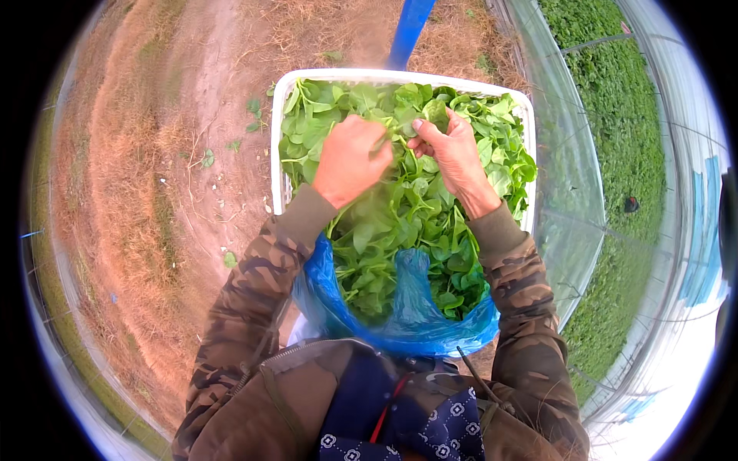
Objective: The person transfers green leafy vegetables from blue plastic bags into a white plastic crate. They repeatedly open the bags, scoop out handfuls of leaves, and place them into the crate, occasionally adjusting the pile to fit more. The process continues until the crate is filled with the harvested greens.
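Leafy green stems (403, 196) fill a white plastic crate (403, 74) in front of me. Over the crate's left half, my left hand (354, 158) is curled, fingers bent around thin green stems. My right hand (452, 150) is just to its right, thumb and fingers pinching a leafy sprig (435, 112). A blue plastic bag (426, 328) lies between my body and the crate, its mouth open and more greens inside. The heap of greens runs on from the crate to the bag. My left fingertips are partly hidden behind the hand and blurred.
A blue post or strap (410, 31) rises beyond the crate's far edge. Dry grass and bare soil (213, 115) lie to the left, with a few loose leaves. To the right, clear plastic sheeting (568, 190) borders a dense green crop bed (617, 132) under a tunnel frame.
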Available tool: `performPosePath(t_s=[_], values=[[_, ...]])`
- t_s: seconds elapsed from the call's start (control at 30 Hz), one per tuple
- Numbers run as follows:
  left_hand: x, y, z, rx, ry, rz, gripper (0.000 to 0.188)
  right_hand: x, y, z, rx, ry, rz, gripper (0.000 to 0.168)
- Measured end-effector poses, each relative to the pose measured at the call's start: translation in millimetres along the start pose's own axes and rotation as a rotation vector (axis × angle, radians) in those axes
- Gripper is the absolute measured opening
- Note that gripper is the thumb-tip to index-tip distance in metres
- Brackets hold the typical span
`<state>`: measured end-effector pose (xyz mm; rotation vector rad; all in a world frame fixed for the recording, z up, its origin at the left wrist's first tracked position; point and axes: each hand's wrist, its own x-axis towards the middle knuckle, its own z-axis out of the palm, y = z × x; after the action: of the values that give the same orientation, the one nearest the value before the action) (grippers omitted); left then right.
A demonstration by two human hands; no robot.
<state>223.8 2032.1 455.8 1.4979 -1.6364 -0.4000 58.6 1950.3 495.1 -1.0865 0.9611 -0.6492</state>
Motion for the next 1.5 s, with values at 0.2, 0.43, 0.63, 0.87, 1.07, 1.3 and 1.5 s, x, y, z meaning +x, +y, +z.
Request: performPosePath(t_s=[0.2,0.43,0.63,0.87,1.07,1.3,1.5], values=[[-4,36,5,0.152,-0.078,0.285,0.013,-40,9,-13,0.008,0.063,-0.003,0.033],[-5,43,-10,0.309,-0.263,0.259,0.011,-75,0,-84,0.426,0.359,-0.066,0.016],[4,-5,-61,0.549,-0.32,0.02,0.048,-126,-40,-277,1.27,0.394,-0.44,0.084],[-44,59,-61,0.029,-0.735,0.234,0.043,-189,14,-130,-0.263,0.223,-0.029,0.043],[-130,107,-87,-0.064,-1.039,0.365,0.04,-257,8,-78,-1.097,-0.376,-0.19,0.058],[-155,108,-91,-0.042,-1.036,0.187,0.027,-279,19,-94,-0.94,-0.194,0.258,0.059],[-133,88,-82,0.281,-0.752,-0.252,0.046,-215,63,-142,-1.431,0.167,-0.16,0.071]])
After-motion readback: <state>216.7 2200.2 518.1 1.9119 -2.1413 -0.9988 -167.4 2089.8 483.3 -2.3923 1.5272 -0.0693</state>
